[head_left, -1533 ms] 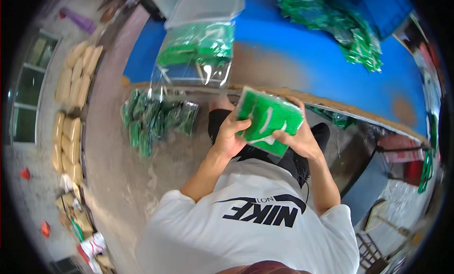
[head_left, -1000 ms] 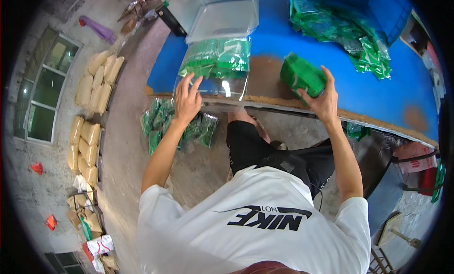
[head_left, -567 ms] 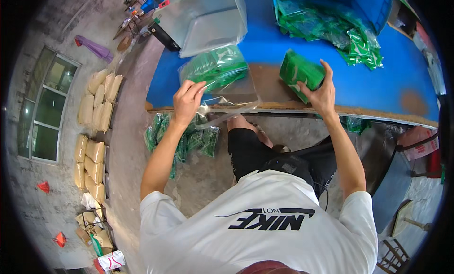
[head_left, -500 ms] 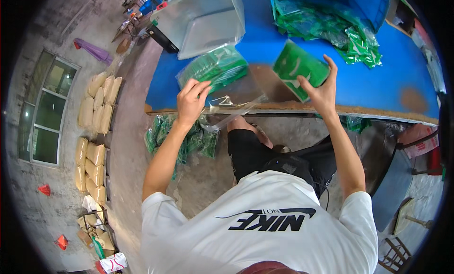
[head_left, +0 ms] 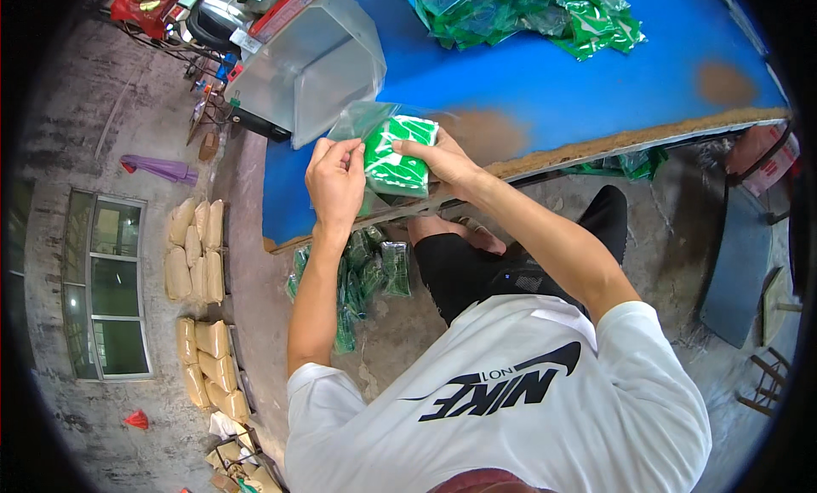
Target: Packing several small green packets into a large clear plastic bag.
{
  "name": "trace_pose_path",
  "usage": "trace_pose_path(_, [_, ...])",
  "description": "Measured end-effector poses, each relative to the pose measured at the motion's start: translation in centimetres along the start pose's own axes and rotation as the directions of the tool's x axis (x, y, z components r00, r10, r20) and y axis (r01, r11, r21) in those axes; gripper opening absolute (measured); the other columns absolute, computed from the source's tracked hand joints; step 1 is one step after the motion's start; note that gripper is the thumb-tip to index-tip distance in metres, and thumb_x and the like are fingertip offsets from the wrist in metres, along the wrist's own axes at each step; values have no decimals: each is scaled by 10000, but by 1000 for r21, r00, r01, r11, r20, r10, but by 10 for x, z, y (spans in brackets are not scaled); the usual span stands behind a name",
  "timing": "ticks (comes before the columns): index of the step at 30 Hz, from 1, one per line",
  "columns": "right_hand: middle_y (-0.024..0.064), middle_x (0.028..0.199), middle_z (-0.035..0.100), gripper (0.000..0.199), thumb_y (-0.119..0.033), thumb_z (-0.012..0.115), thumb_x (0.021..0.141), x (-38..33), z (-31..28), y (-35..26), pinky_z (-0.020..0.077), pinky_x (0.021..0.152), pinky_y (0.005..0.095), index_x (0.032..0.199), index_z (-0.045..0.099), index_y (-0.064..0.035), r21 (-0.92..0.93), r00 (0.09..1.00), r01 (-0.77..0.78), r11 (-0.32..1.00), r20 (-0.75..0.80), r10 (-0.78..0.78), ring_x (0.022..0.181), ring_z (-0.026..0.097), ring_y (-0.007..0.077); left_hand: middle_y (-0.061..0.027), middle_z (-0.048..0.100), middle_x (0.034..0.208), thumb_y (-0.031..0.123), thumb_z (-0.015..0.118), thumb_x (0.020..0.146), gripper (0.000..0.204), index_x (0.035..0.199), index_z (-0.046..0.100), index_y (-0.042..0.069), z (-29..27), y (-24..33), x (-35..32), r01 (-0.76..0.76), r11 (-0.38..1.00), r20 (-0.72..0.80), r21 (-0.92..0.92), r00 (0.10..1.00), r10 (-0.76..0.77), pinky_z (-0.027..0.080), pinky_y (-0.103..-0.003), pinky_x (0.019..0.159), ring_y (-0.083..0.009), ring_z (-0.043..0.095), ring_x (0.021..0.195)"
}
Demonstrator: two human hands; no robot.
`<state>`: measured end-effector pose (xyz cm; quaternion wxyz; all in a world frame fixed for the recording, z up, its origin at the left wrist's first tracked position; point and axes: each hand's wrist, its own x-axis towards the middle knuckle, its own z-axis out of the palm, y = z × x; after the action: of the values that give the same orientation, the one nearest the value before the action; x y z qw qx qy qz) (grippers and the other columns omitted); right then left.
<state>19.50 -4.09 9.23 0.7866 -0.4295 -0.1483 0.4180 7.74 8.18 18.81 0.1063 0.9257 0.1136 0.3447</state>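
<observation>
My right hand grips a thick stack of green and white plastic packets from its right side, thumb across the top. Just left of it, my left hand is closed, thumb and fingertips pinched on the edge of a clear plastic bag. The bag spreads behind and around the stack, near the table's front edge. How far the stack sits inside the bag cannot be made out. The bag's lower contents are hidden behind my hands and the stack.
A loose heap of green packets lies on the far part of the blue table. A translucent bin stands at its left end. More filled green bags lie on the floor below. Tan sacks are stacked along the left.
My right hand has carried the green stack leftward to the clear bag beside my left hand. My left hand still pinches the bag. The view has shifted and turned.
</observation>
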Motion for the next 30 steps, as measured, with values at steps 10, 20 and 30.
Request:
trace_pose_path(10, [175,1318,598,700,-429,735,877,105,-39,8,523,973,485,1425,477,-78,-192,934,-287,938,161,318,1253,564,269,-108,684,961,130,740,882,246,1090,720,-1,49,48,-10,26,963,29,-268,999,-19,521,-300,711,-185,648,786])
trace_pose_path(20, [167,1134,678,769,-490,809,779,69,17,-11,629,671,431,1317,560,-1,-573,950,-226,788,-308,48,978,700,271,-116,207,1650,538,406,1029,741,1602,186,123,43,-195,-23,703,-5,686,-711,693,-221,202,-431,1221,-292,221,1506])
trace_pose_path(30, [393,1220,585,981,-608,605,908,31,3,23,440,1059,464,1475,246,108,-703,921,7,711,-272,-279,1207,574,480,-89,347,1592,545,352,1046,741,1581,227,49,58,-134,-17,697,-107,703,-709,686,-190,290,-375,1183,-231,380,1432])
